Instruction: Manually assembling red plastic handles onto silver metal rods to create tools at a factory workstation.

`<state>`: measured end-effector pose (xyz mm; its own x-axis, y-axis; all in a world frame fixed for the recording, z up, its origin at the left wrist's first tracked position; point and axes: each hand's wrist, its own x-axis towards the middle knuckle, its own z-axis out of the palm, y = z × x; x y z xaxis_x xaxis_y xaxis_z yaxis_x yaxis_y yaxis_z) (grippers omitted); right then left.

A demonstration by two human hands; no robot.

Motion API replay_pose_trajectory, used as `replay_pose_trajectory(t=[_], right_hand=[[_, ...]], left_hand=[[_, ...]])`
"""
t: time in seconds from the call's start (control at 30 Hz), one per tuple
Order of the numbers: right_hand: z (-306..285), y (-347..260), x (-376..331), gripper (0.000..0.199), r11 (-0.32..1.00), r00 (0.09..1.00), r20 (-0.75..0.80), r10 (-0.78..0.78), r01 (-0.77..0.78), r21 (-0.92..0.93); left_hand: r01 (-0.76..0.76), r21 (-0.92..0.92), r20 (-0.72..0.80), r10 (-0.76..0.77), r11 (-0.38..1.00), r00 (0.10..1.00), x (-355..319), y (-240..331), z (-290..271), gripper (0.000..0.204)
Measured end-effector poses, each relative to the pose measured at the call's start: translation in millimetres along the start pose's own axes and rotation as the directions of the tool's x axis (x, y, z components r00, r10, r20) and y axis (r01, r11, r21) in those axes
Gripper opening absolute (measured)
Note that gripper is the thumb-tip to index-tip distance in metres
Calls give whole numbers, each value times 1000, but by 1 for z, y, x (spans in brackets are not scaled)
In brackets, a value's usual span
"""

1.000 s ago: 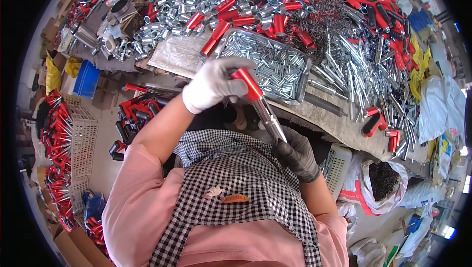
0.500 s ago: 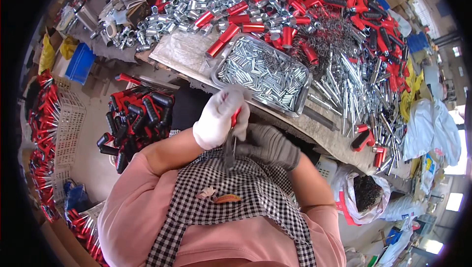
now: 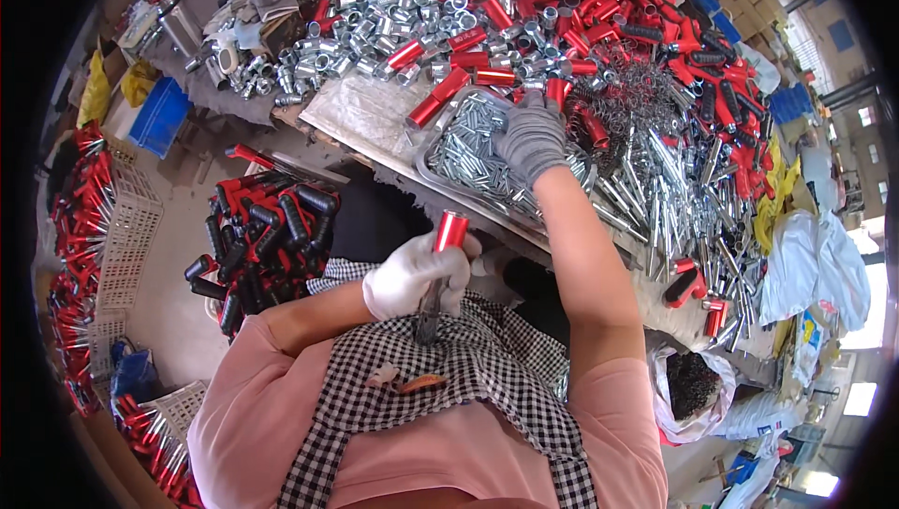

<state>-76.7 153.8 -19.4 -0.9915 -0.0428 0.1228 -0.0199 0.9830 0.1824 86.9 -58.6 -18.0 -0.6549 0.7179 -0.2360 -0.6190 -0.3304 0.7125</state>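
Note:
My left hand point(image 3: 417, 277), in a white glove, is closed round a tool handle point(image 3: 429, 326) with a dark lower end. From the top of that fist stands a shiny red metal sleeve point(image 3: 451, 231), roughly upright in front of the checked apron. My right hand point(image 3: 532, 139), in a grey striped glove, reaches over the far right part of a metal tray point(image 3: 433, 168) of small silver pins point(image 3: 468, 139). Its fingertips are by a red sleeve point(image 3: 558, 90) and the loose springs point(image 3: 629, 73); what they touch is hidden.
Silver collars point(image 3: 375, 3) and red sleeves heap along the bench's far side. Silver rods point(image 3: 655, 177) and red-black handles point(image 3: 721, 83) lie at right. Left of me, more handles point(image 3: 267, 228) fill a container beside a white crate point(image 3: 131, 219). An open bag point(image 3: 693, 385) stands at lower right.
My right hand has left the held tool and stretched forward and right, over the tray. My left hand has lowered slightly, and the red sleeve now shows upright above it.

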Motion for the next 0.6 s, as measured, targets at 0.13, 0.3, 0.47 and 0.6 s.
replay_pose_trajectory(t=[0.13, 0.3, 0.47, 0.6], right_hand=[[-5, 26, -12, 24, 658, 940, -298, 168, 118, 744], [19, 68, -27, 18, -781, 977, 149, 150, 25, 624], [-41, 58, -66, 31, -705, 935, 293, 199, -71, 706], [-82, 61, -114, 21, 591, 998, -30, -57, 58, 804]], left_hand=[[119, 132, -7, -119, 984, 993, -2, 5, 5, 20], [33, 382, -169, 34, 924, 985, 24, 35, 17, 12], [79, 614, -159, 24, 785, 987, 37, 43, 9, 15], [-44, 910, -44, 201, 413, 979, 44, 43, 7, 22]])
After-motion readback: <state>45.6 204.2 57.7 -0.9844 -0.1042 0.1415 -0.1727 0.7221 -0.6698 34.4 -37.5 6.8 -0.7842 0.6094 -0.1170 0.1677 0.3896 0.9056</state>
